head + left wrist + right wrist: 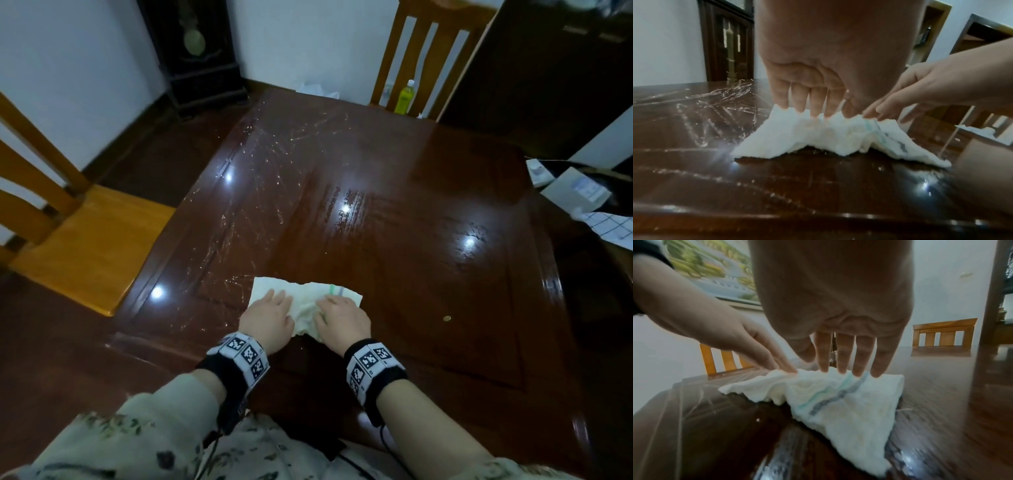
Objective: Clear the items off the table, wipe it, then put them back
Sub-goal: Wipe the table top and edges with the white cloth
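A white cloth (310,301) with a green and a grey stripe lies crumpled on the dark glossy table (394,212), near its front edge. My left hand (270,313) presses flat on the cloth's left part, fingers straight. My right hand (337,313) presses on its right part the same way. In the left wrist view my left hand's fingers (801,100) stand on the cloth (818,138), with my right hand (920,97) beside them. In the right wrist view my right hand's fingers (844,353) touch the cloth (849,402) near its stripes, with my left hand (735,335) at its left edge.
Wet streaks (274,164) cover the table's left and far part. A small yellowish speck (447,318) lies at the front right. A wooden chair (68,222) stands left, another chair (424,54) at the far side with a green bottle (404,97). Boxes and papers (579,192) sit right.
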A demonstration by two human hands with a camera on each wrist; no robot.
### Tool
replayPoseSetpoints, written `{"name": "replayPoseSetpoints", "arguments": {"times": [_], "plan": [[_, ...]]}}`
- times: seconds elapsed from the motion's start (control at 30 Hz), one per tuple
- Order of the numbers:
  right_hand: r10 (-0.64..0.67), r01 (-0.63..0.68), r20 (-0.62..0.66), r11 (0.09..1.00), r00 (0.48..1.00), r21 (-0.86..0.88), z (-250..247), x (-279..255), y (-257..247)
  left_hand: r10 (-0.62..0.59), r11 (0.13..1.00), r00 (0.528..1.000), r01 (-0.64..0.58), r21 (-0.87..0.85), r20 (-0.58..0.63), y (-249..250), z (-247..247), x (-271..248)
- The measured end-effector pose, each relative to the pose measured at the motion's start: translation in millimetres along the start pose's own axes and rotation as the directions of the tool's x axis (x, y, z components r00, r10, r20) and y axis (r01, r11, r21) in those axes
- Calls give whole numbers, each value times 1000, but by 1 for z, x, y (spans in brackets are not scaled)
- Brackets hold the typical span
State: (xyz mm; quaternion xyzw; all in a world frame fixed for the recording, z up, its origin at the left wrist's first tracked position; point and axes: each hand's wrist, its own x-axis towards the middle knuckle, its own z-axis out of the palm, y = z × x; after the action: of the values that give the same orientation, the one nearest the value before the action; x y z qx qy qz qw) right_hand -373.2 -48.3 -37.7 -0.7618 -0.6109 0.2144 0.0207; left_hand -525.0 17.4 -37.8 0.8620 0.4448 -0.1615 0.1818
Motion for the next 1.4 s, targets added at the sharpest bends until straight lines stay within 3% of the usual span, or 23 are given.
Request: {"name": "replayPoseSetpoints", "arguments": {"times": [0.07, 0.17, 0.4, 0.5, 0.6, 0.67, 0.7, 0.77, 0.87, 1.1, 1.4], "plan": [[-51, 50, 96, 999, 994, 21, 13, 4, 6, 94, 995, 996, -94, 22, -10, -2, 14, 5], [-67, 76, 266, 997, 962, -23, 34, 0, 11, 144, 989, 980, -144, -13, 135, -5, 25, 10], [19, -11, 320, 1000, 947, -29, 49, -19, -2, 234, 972, 932, -232, -41, 275, -21, 11, 9], [36, -43, 275, 999, 961, 22, 52, -28, -12, 223, 969, 916, -245, 24, 335, -24, 6, 0], [104, -113, 63, 980, 993, 165, 47, -32, -26, 212, 976, 969, -216, 17, 129, -27, 2, -9], [189, -178, -62, 971, 980, 158, 44, -26, -33, 250, 968, 968, -250, -16, -21, -33, 3, -8], [226, -217, -55, 967, 973, 130, 45, -23, -35, 293, 956, 955, -294, -11, -48, -36, 8, -5], [282, -289, 84, 954, 956, 77, 50, -18, -36, 334, 942, 941, -335, 26, 48, -41, 18, -1], [300, -309, 232, 951, 925, 3, 61, -20, -40, 277, 949, 937, -302, 94, 216, -43, 31, -6], [342, -340, 288, 938, 894, -58, 63, -15, -43, 270, 940, 921, -315, 132, 279, -43, 29, 3], [328, -347, 377, 938, 866, -18, 39, 24, -23, 304, 938, 903, -340, 73, 304, -37, 1, 52]]}}
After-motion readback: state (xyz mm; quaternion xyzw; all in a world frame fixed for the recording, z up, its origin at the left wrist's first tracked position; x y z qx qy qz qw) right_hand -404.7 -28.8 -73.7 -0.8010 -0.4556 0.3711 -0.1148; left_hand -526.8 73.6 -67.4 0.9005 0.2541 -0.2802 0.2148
